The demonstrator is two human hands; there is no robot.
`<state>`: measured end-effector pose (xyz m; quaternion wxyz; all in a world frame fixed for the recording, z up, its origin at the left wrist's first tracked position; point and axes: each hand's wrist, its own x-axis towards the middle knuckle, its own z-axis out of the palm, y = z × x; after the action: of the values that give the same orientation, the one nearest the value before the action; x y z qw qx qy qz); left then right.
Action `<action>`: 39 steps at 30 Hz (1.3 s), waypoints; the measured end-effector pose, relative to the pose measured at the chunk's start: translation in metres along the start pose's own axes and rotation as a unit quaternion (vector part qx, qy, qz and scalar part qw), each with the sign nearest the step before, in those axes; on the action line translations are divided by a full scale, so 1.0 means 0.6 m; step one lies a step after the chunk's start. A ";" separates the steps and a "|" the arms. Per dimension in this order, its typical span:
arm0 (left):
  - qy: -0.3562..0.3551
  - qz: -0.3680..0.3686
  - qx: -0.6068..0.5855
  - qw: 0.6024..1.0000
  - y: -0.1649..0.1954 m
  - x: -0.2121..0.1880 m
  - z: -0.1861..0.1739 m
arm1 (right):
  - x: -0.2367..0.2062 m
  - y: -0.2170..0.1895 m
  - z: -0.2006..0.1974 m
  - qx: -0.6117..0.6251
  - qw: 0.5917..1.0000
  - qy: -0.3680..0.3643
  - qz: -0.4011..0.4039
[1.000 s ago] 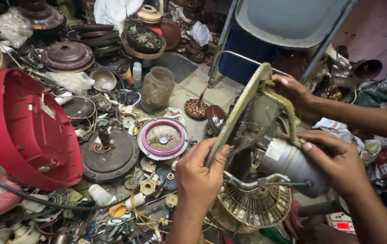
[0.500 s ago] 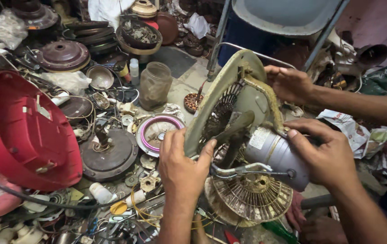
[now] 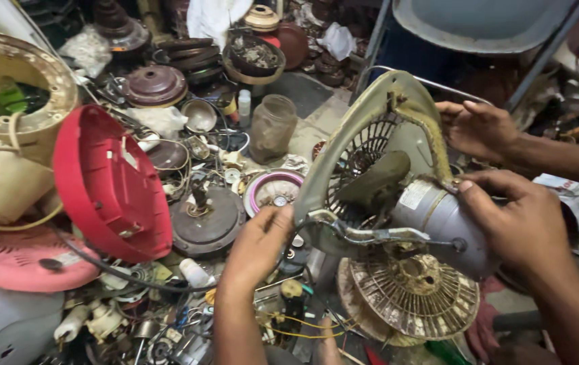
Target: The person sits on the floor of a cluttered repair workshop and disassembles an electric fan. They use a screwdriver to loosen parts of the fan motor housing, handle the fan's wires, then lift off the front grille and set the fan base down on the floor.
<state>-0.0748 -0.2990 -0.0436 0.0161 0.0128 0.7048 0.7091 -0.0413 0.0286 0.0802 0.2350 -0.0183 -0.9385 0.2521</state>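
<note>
Grey metal fan motor point(image 3: 438, 223) with its dirty cream grille point(image 3: 371, 155) sits mid-frame, held above the floor clutter. Right hand point(image 3: 513, 223) wraps the motor housing, grip pressed on it; left hand point(image 3: 259, 247) pinches the grille's lower rim at 7 o'clock. Another hand point(image 3: 479, 125) steadies the rim at 2 o'clock. Looks motor-heavy and stiff; thin grille ribs are likely brittle, so hold housing and rim. Versus half a second ago, the grille is turned more face-on; red cover point(image 3: 110, 186) unchanged.
</note>
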 end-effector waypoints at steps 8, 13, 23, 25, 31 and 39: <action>-0.059 -0.034 0.257 0.964 -0.019 -0.013 -0.020 | 0.025 0.005 0.010 -0.018 0.999 -0.002 0.037; -0.027 0.054 0.192 0.979 -0.007 -0.009 -0.023 | 0.040 0.003 0.009 0.002 0.999 -0.014 0.051; 0.171 -0.059 0.229 0.956 0.076 -0.037 -0.036 | 0.057 -0.010 -0.009 -0.016 0.996 -0.012 0.086; 0.186 -0.078 0.286 0.937 0.079 -0.036 -0.029 | 0.058 -0.008 -0.014 -0.010 0.997 -0.009 0.076; 0.311 0.179 0.272 0.893 0.079 -0.032 0.038 | 0.067 0.003 -0.019 -0.007 0.998 0.002 0.055; 0.196 0.478 0.256 0.817 0.083 -0.047 0.193 | 0.062 -0.005 -0.021 -0.004 0.998 0.002 0.060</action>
<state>-0.0422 -0.1844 0.0072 -0.4672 0.2130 0.7544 0.4089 -0.0684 0.0377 0.1076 0.2213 -0.0764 -0.9363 0.2616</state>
